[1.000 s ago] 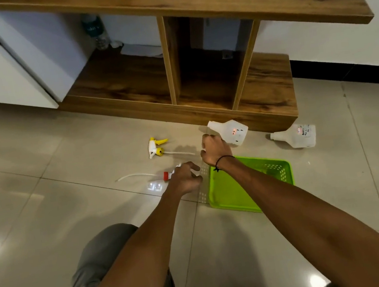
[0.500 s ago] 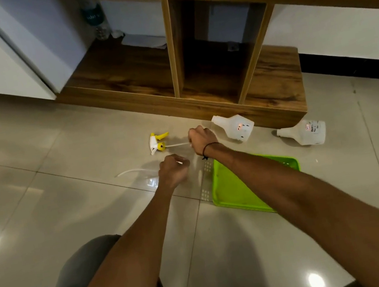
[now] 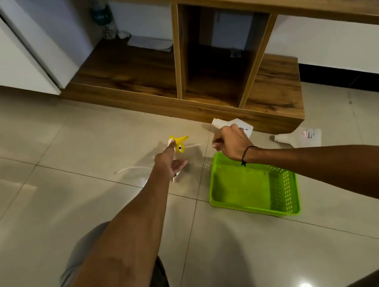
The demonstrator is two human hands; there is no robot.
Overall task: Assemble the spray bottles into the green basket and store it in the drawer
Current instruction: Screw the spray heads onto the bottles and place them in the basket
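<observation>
Right grip around white bottle, left hand outstretched.

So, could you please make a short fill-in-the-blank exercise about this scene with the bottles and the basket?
1. The green plastic basket on the tiled floor holds ____ bottles.
2. The right hand grips a ____ plastic bottle.
3. The left hand reaches toward the spray head with the ____ trigger.

Missing words: no; white; yellow
</observation>
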